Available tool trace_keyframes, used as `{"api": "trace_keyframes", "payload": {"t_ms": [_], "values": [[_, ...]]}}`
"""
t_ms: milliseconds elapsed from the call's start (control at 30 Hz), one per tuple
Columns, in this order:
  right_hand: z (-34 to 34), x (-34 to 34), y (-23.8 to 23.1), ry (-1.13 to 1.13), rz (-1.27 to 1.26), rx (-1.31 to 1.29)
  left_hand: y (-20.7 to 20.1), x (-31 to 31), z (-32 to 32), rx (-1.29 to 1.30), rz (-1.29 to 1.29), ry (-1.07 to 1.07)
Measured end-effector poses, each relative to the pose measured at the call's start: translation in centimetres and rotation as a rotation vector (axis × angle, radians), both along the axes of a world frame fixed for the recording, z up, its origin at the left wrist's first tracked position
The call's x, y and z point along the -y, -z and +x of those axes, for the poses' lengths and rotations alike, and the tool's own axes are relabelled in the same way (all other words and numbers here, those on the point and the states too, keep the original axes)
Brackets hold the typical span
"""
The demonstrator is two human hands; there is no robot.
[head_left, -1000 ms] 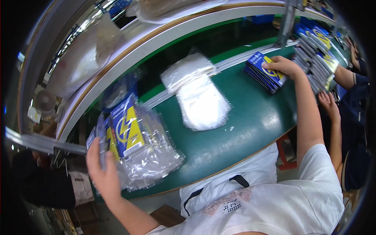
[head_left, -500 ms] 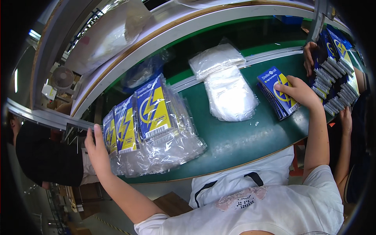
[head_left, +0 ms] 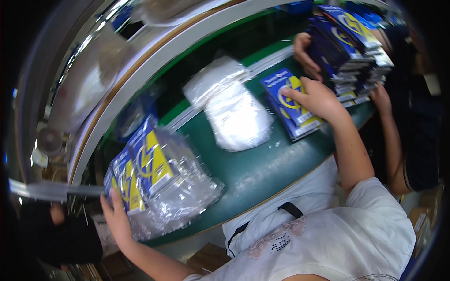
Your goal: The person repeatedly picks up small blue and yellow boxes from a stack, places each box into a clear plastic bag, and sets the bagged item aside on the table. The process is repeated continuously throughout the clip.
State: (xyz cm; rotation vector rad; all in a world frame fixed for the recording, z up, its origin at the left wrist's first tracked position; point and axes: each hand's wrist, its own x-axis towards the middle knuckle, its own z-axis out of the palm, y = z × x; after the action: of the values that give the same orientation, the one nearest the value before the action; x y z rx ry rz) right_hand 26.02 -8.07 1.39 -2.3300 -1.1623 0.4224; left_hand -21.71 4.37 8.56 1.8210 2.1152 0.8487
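My right hand grips a small stack of thin blue-and-yellow battery packages at its right edge, thumb on top. The stack is by the table's right part. At the left, my left hand has its fingers stretched out along the edge of battery packages in clear plastic bags. Another bagged package lies beside them, on top of a pile of clear bags. Whether my left fingers press on the packages, I cannot tell.
Another person's hands hold a tall stack of similar packages at the right. Clear plastic bags lie mid-table on the green surface. A shelf edge arches over the table's far side.
The view has turned to the right, so the table's things sit further left. My left hand has come closer to the bagged packages. The right hand keeps its grip on the stack.
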Motion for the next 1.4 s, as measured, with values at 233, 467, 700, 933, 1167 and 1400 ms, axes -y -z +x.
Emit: {"api": "trace_keyframes", "payload": {"t_ms": [233, 467, 700, 933, 1167, 1400], "values": [[-0.6, 0.0, 0.9, 0.028, 0.295, 0.055, -0.1, 10.8, 11.4, 0.083, 0.679, 0.883], [-0.7, 1.3, 0.9, 0.040, 0.315, 0.015, 9.3, 7.4, 21.0, -0.259, 0.318, 1.018], [-3.8, 4.0, 0.4, -0.063, 0.801, -0.833, 9.9, 4.5, 22.3, -0.263, 0.408, 0.999], [-6.9, 5.6, 1.7, -0.452, 0.510, -1.874, 9.0, 5.1, 23.1, -0.033, 0.314, 0.993], [-7.8, 3.8, 3.8, -0.503, 0.261, -2.063, 8.1, 6.3, 24.0, 0.107, 0.173, 0.900], [-8.7, 2.5, 3.7, -0.357, 0.456, -1.802, 9.4, 5.1, 22.2, 0.341, 0.187, 0.810]]}}
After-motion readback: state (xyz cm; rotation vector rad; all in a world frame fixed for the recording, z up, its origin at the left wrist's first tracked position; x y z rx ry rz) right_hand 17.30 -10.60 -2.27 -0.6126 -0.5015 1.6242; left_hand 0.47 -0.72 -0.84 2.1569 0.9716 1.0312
